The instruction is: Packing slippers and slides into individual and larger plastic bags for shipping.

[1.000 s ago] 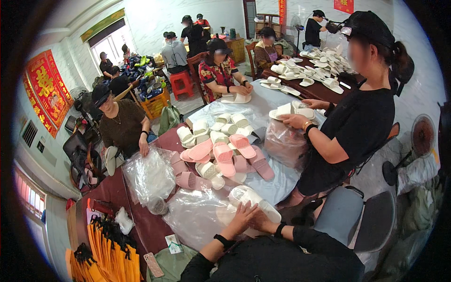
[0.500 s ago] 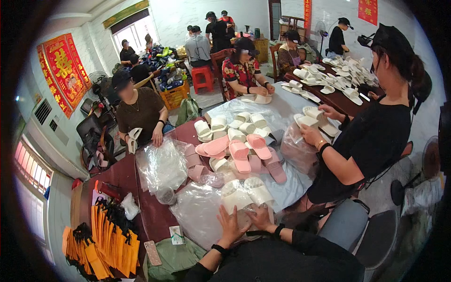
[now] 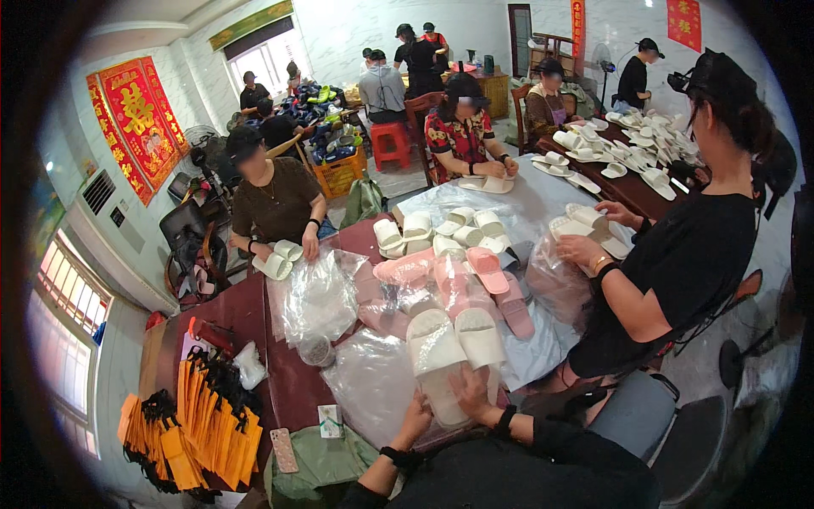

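Observation:
A pair of white slide slippers is in front of me, toes pointing away. My left hand (image 3: 414, 418) is closed on the left edge of the left slipper (image 3: 434, 339) near its heel, some fingers hidden under the sole. My right hand (image 3: 473, 394) grips the heel part of the right slipper (image 3: 476, 332). Beneath and left of the pair lies a clear plastic bag (image 3: 366, 382). Just beyond them are pink slippers (image 3: 486, 270), some under clear plastic, and further off several white slippers (image 3: 417, 226).
More clear bags (image 3: 314, 297) lie at left, by a small round clear container (image 3: 316, 350). Near left are orange bags with black straps (image 3: 212, 416), a phone (image 3: 283, 450) and green cloth (image 3: 322, 467). Co-workers handle slippers on the left, far side and right; a slipper heap (image 3: 636, 153) is beyond.
The view has shifted, moving the scene rightward. My white slippers now show their full length, with my fingers drawn in around their heels. The left co-worker's slippers have turned.

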The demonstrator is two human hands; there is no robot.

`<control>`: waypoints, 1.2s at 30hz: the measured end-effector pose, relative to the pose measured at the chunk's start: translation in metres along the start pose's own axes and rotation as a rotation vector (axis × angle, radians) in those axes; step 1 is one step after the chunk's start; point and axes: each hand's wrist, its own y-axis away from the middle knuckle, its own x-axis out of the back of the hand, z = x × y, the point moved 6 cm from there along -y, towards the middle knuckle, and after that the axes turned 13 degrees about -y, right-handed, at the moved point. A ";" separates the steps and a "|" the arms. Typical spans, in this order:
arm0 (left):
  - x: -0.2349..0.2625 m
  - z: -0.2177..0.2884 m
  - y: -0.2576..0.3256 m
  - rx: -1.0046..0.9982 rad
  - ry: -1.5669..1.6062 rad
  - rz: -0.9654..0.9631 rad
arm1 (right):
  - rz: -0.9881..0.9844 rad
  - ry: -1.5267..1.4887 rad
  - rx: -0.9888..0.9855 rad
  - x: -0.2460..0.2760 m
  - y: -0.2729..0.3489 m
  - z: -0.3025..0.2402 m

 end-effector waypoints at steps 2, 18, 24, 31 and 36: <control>-0.015 -0.002 0.005 0.165 0.288 -0.178 | 0.013 0.079 0.036 -0.004 -0.008 -0.001; 0.021 -0.080 0.017 0.635 0.532 0.024 | -0.930 0.340 0.006 -0.003 0.033 0.017; 0.036 -0.022 -0.006 0.516 0.451 -0.029 | -0.697 0.401 0.488 0.029 0.027 0.015; 0.065 -0.001 -0.022 0.502 0.203 0.130 | -0.628 0.057 0.611 0.074 -0.044 -0.015; 0.099 0.057 -0.020 0.239 0.264 0.319 | -0.256 -0.113 0.689 0.125 -0.106 -0.093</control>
